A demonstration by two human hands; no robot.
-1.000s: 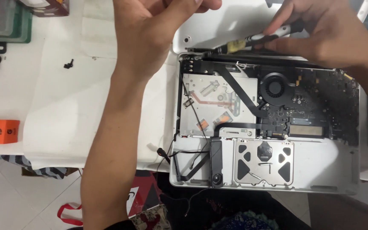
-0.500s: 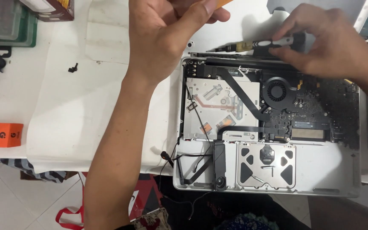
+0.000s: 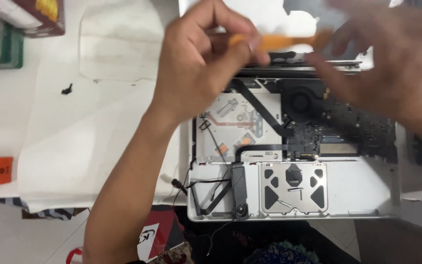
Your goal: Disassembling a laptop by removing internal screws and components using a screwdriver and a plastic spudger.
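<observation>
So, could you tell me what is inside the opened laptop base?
Inside the laptop base: a round fan, dark circuit board and trackpad underside. The hands cover its far edge.

bright, even light; right hand (image 3: 396, 63) smeared by motion blur.

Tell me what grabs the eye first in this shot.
The opened laptop lies on the white table, its dark circuit board and fan exposed at centre right. Above it, the left hand grips an orange pry tool, with the blurred right hand at its far end.
</observation>
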